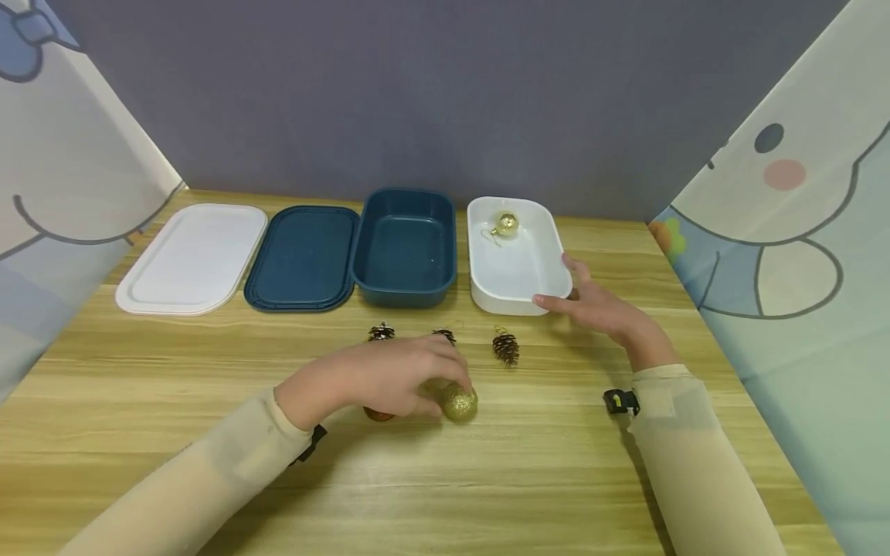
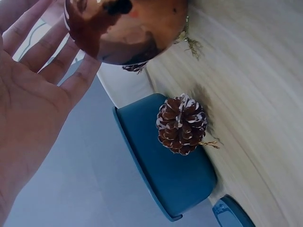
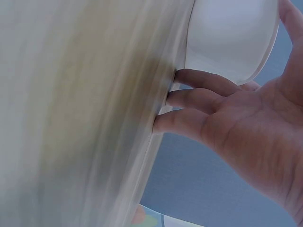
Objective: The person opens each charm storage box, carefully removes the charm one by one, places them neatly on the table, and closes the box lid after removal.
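Observation:
In the head view my left hand (image 1: 399, 374) is over the table, its fingertips right at a gold glitter ball ornament (image 1: 460, 404) and the thumb beside it. Under that hand a copper ball ornament (image 1: 378, 415) is mostly hidden; its shiny surface fills the top of the left wrist view. Snow-tipped pinecones, one (image 1: 381, 332) and another (image 1: 443, 336), show behind the hand. My right hand (image 1: 598, 309) spans the near right corner of a white box (image 1: 518, 305), thumb on the rim, other fingertips (image 3: 163, 124) down at the table. Inside lies a shiny gold ball ornament (image 1: 507, 224).
Left of the white box stands a dark blue box (image 1: 405, 259). A dark blue lid (image 1: 302, 259) and a white lid (image 1: 193, 259) lie farther left. A brown pinecone (image 1: 505, 347) lies in front of the white box. A grey panel (image 1: 417, 93) closes off the table's back.

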The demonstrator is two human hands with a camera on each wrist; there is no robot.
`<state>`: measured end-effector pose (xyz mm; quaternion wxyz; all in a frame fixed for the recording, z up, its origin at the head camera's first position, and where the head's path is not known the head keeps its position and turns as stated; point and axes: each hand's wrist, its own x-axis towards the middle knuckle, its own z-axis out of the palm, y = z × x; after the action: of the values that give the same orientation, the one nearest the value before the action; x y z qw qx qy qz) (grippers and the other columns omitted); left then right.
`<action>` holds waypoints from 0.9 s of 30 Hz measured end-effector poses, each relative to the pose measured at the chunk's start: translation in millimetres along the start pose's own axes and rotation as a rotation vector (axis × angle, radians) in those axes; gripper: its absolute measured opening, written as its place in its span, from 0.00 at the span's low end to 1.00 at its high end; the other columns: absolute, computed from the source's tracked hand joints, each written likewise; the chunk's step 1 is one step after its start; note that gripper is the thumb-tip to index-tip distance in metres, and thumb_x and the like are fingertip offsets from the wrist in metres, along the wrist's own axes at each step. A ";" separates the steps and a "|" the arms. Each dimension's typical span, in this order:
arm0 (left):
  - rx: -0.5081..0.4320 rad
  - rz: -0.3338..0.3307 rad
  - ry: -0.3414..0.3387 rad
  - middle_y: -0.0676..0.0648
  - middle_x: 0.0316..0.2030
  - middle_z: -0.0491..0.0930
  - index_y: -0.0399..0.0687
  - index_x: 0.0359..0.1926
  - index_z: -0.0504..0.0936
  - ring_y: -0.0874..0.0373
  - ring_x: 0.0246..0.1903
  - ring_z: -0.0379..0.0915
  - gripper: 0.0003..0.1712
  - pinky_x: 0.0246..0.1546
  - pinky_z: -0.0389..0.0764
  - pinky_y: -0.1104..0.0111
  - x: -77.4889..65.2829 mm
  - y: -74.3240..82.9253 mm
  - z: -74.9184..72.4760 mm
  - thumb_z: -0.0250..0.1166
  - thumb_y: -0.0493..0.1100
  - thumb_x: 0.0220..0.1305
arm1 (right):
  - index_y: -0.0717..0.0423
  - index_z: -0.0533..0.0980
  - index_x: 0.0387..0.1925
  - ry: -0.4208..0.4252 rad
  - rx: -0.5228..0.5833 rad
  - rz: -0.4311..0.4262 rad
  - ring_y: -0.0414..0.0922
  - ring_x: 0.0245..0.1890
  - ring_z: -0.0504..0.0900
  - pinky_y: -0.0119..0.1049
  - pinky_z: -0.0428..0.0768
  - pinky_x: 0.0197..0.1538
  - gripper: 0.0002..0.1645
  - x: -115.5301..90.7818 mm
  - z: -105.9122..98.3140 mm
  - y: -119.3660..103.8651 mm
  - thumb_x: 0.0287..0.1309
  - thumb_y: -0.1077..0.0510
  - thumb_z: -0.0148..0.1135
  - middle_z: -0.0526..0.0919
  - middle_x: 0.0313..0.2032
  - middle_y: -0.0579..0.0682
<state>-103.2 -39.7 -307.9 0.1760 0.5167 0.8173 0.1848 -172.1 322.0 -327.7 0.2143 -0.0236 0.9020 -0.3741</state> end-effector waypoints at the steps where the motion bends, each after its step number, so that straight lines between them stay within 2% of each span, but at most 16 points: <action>1: 0.001 0.002 0.002 0.54 0.62 0.82 0.55 0.62 0.85 0.57 0.67 0.73 0.23 0.72 0.77 0.60 0.6 0.0 -0.4 0.76 0.43 0.67 | 0.36 0.18 0.83 0.000 0.002 -0.003 0.67 0.80 0.60 0.69 0.63 0.78 0.72 0.4 0.2 0.1 0.69 0.27 0.62 0.57 0.79 0.74; 9: 0.002 -0.004 -0.008 0.54 0.63 0.82 0.56 0.62 0.85 0.58 0.69 0.72 0.23 0.72 0.77 0.60 3.9 -0.9 -1.2 0.76 0.44 0.67 | 0.37 0.18 0.83 0.000 0.003 -0.007 0.67 0.79 0.61 0.69 0.64 0.78 0.72 1.8 0.0 1.5 0.69 0.28 0.62 0.59 0.77 0.74; 13: 0.010 0.010 0.007 0.54 0.62 0.82 0.55 0.61 0.85 0.56 0.68 0.72 0.21 0.72 0.77 0.59 5.8 -1.5 -7.9 0.75 0.43 0.67 | 0.36 0.18 0.83 0.001 -0.001 -0.012 0.67 0.79 0.62 0.68 0.66 0.77 0.72 2.8 -1.2 0.9 0.69 0.28 0.62 0.59 0.78 0.74; 18: 0.013 -0.016 0.043 0.54 0.64 0.82 0.53 0.62 0.84 0.55 0.69 0.72 0.22 0.75 0.73 0.57 15.8 -5.1 -36.4 0.74 0.45 0.69 | 0.37 0.17 0.83 0.000 -0.001 -0.023 0.68 0.78 0.63 0.68 0.67 0.76 0.72 5.6 -3.8 -1.6 0.70 0.29 0.63 0.60 0.77 0.75; 19: 0.007 -0.032 0.054 0.53 0.65 0.81 0.53 0.63 0.84 0.54 0.71 0.71 0.22 0.76 0.71 0.56 19.1 -7.4 -43.9 0.73 0.46 0.70 | 0.37 0.17 0.83 -0.001 0.003 -0.024 0.68 0.78 0.63 0.68 0.67 0.76 0.72 6.2 -4.1 -1.8 0.70 0.30 0.63 0.60 0.77 0.75; 21: -0.003 -0.049 0.083 0.52 0.65 0.82 0.52 0.65 0.83 0.54 0.68 0.73 0.22 0.75 0.72 0.55 29.1 -16.4 -59.5 0.71 0.47 0.72 | 0.38 0.18 0.83 -0.003 0.017 -0.024 0.68 0.78 0.63 0.69 0.67 0.76 0.72 6.5 -3.5 -2.4 0.70 0.31 0.63 0.61 0.77 0.75; 24: -0.020 -0.103 0.149 0.50 0.66 0.82 0.51 0.66 0.82 0.53 0.65 0.76 0.23 0.72 0.73 0.53 50.9 -35.2 -81.0 0.68 0.49 0.75 | 0.39 0.18 0.84 -0.006 0.027 -0.023 0.68 0.79 0.62 0.69 0.65 0.77 0.72 5.4 -1.6 -2.2 0.70 0.31 0.64 0.59 0.78 0.75; 27: -0.051 -0.182 0.205 0.49 0.68 0.79 0.51 0.70 0.79 0.51 0.63 0.76 0.25 0.67 0.77 0.54 79.3 -54.9 -98.8 0.66 0.48 0.77 | 0.41 0.19 0.84 0.000 0.026 -0.022 0.70 0.80 0.61 0.70 0.64 0.77 0.72 2.0 0.8 -0.6 0.70 0.31 0.64 0.57 0.78 0.76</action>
<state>-225.4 -1.3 -256.2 0.1207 0.4142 0.8695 0.2406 -173.6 320.6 -328.5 0.2107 -0.0308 0.8968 -0.3879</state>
